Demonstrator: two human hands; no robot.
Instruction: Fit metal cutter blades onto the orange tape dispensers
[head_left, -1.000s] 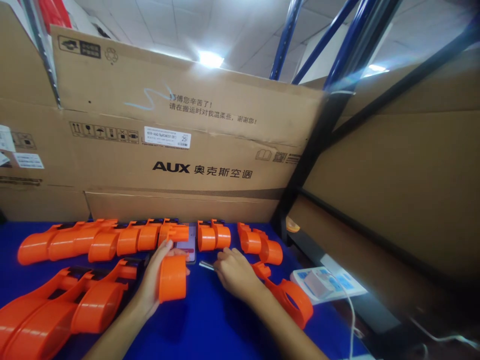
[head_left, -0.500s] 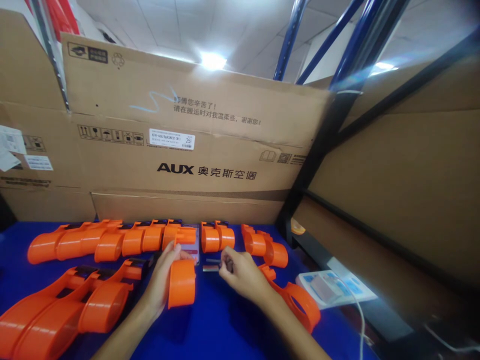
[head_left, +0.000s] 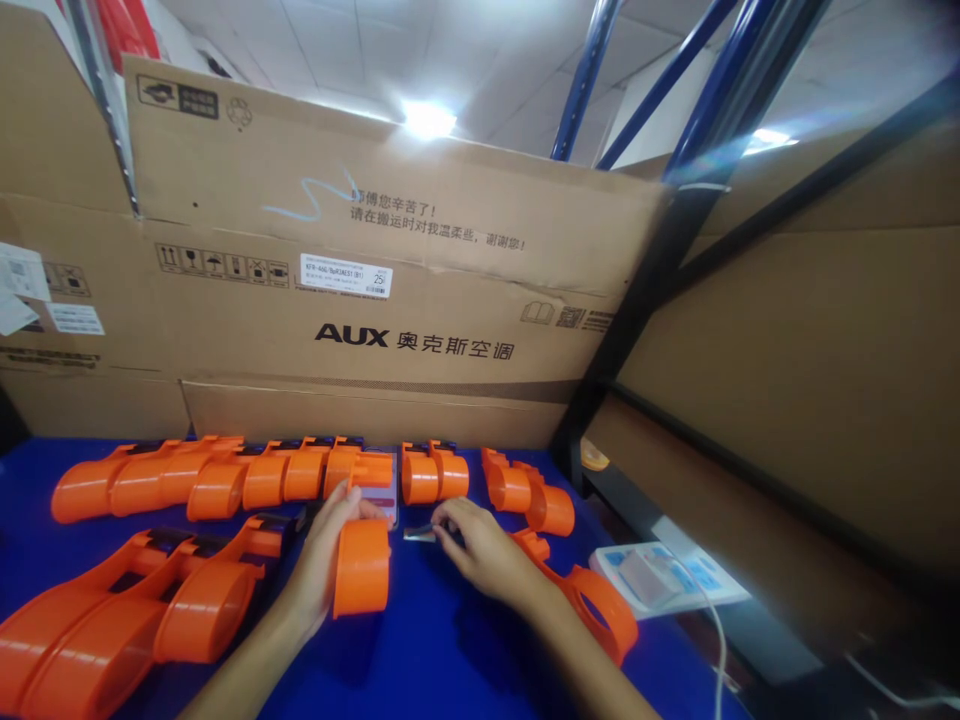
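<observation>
My left hand (head_left: 330, 550) is closed around an orange plastic tape dispenser (head_left: 362, 568), held upright with its round hub low and a ribbed end on top. To its right, my right hand (head_left: 469, 545) pinches a small flat strip (head_left: 418, 534) with a shiny metallic face, just above the blue surface (head_left: 427, 650). The fingers hide the strip's right end. Behind the left hand lies a phone (head_left: 386, 500) with a lit screen, partly covered by the dispenser.
Several orange tape dispensers (head_left: 216, 488) stand in a row at the back, with larger ones (head_left: 90, 640) at the front left. Another dispenser (head_left: 604, 610) lies right of my right forearm. Beyond it are a white-and-blue box (head_left: 667, 575) and a white cable (head_left: 721, 640). A cardboard wall (head_left: 420, 400) closes the back.
My right hand has shifted slightly left, and its fingers have come onto the strip lying there. The left hand and its tape dispenser have barely moved.
</observation>
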